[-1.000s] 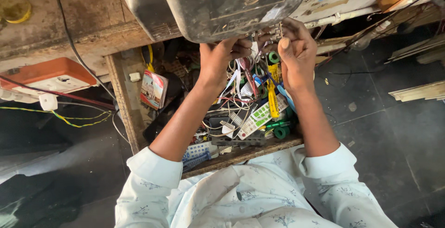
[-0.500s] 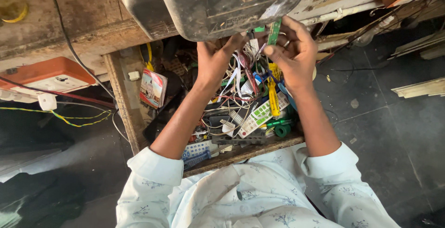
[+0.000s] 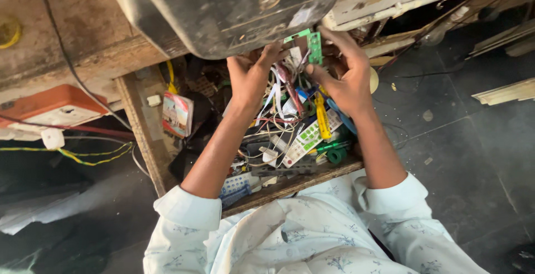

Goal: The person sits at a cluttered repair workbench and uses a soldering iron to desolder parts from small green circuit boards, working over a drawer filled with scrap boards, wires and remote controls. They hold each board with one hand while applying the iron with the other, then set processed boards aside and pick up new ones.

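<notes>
Seen from above, two bare hands meet over an open wooden drawer (image 3: 290, 187) crammed with wires and small electronic parts. The right hand (image 3: 344, 76) pinches a small green circuit board (image 3: 314, 46) between thumb and fingers, holding it upright just under the edge of a large dark grey casing (image 3: 223, 6). The left hand (image 3: 252, 73) is curled beside it, fingertips at the board's other edge, though whether it truly grips cannot be told. Below the hands lie a yellow-handled tool (image 3: 322, 117), a white keypad with green buttons (image 3: 305, 140), and a green tape roll (image 3: 334, 154) among tangled cables. A small colourful packet (image 3: 177, 113) stands at the drawer's left side. Further left, an orange and white box (image 3: 50, 107) sits by yellow wires (image 3: 95, 156). The casing overhangs the drawer and hides its far end. A second ago both hands were tucked deeper under the casing; half a second ago the green board had appeared in the right hand, and now it is clearer of the clutter.
</notes>
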`<state>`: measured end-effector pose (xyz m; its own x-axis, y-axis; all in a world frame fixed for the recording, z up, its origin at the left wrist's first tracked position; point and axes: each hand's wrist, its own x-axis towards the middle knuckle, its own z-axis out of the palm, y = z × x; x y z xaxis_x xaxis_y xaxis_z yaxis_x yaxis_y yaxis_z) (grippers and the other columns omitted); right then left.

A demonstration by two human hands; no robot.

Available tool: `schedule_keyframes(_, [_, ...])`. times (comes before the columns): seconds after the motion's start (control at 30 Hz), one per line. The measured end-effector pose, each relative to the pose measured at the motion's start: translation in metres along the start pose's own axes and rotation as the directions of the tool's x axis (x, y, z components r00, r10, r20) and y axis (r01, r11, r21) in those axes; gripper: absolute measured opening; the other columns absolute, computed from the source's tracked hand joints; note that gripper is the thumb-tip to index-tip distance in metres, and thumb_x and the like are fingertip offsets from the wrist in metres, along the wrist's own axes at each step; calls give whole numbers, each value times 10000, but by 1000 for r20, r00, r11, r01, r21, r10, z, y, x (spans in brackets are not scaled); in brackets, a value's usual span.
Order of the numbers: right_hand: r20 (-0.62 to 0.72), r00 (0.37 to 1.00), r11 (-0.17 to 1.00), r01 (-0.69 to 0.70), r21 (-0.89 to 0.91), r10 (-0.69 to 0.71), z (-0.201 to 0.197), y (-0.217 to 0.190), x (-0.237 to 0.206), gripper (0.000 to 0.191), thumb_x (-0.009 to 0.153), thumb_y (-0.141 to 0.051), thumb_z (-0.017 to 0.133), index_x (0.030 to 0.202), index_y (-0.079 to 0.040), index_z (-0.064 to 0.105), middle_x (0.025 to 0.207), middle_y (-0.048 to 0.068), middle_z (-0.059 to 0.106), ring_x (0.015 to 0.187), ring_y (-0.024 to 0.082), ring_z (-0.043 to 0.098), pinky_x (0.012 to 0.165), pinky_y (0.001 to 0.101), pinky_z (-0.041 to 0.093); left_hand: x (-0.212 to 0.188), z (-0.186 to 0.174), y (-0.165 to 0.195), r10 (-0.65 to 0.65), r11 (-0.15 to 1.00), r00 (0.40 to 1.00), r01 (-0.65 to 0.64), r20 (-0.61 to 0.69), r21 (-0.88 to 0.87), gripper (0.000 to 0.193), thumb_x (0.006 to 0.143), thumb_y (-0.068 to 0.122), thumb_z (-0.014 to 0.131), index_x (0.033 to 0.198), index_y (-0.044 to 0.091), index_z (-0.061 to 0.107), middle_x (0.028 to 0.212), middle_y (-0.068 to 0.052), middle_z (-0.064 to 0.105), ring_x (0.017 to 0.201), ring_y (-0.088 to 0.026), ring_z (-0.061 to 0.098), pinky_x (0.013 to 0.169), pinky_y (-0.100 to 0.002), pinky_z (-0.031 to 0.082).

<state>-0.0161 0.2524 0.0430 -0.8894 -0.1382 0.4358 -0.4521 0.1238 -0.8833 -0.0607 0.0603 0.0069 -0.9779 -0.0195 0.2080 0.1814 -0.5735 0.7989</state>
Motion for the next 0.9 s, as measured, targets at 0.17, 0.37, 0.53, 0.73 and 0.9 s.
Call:
schedule_keyframes(0.17, [-197, 978, 993, 43, -110, -64, -31, -4, 15, 375, 979, 146, 672, 1328, 9, 641, 1283, 93, 692, 1048, 102, 661, 897, 218, 549, 4, 8, -2, 41, 997, 998, -44, 43, 68, 311, 998, -47, 661, 1292, -81, 564, 1198, -182, 699, 1041, -266, 736, 891, -403, 662])
schedule_keyframes(0.37, [31, 999, 980, -12, -201, 19, -50, -7, 14, 324, 890, 116, 662, 1190, 10, 722, 1245, 97, 696, 1073, 125, 660, 875, 233, 515, 12, 10, 7, -144, 990, 989, 144, 33, -2, 307, 955, -46, 657, 1254, -32, 588, 1159, -146, 713, 1034, -273, 742, 844, -421, 670])
schedule_keyframes(0.53, [250, 966, 961, 14, -278, 58, -33, -6, 8, 264, 916, 46, 722, 1177, 9, 727, 1202, 102, 709, 1067, 147, 669, 888, 270, 529, 22, 11, 11, -310, 946, 948, 315, -70, 80, 262, 899, -33, 723, 1147, -5, 648, 1071, -120, 720, 939, -253, 710, 656, -380, 581])
schedule_keyframes(0.73, [301, 923, 971, -227, -78, 240, -12, 5, 5, 285, 957, 21, 645, 1234, -10, 702, 1248, 65, 699, 1035, 119, 685, 896, 281, 585, 17, 21, 1, -228, 971, 973, 226, -21, -82, 181, 922, -68, 699, 1100, -64, 660, 1007, -176, 730, 868, -291, 753, 718, -407, 651])
schedule_keyframes(0.9, [325, 929, 978, -133, -160, 179, -4, 17, 10, 312, 950, 41, 662, 1256, -2, 710, 1223, 88, 714, 1104, 143, 677, 966, 305, 553, 19, 24, 2, -289, 947, 955, 275, -66, -164, 179, 922, -55, 645, 1100, -70, 663, 1012, -168, 749, 882, -275, 774, 773, -404, 692])
